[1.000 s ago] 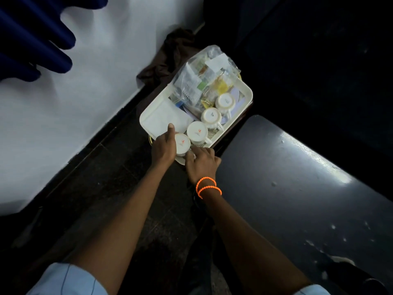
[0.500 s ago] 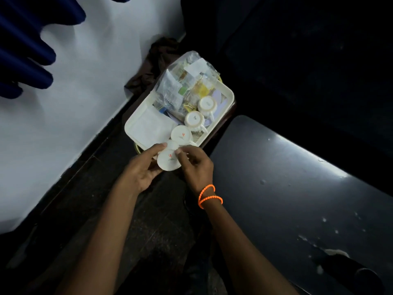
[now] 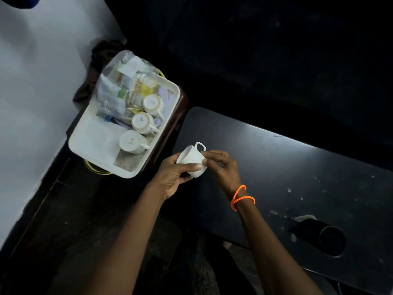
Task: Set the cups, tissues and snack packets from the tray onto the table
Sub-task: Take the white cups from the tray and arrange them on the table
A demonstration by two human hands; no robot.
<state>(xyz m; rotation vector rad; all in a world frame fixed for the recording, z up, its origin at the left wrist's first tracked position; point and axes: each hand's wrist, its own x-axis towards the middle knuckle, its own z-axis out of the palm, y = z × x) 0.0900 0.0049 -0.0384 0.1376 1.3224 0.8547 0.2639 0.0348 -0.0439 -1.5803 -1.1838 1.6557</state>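
Barely starting: gripping one white cup (image 3: 192, 161) in both hands (image 3: 197, 167) over the desk (image 3: 297, 171) edge, leaving three cups (image 3: 139, 124), tissues (image 3: 96, 135) and snack packets (image 3: 123, 88) waiting in the tray (image 3: 127, 173).

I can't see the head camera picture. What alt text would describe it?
Both hands, left and right, hold a white cup at the edge of a dark table. Beside it, a white tray holds three upturned cups and bagged packets.
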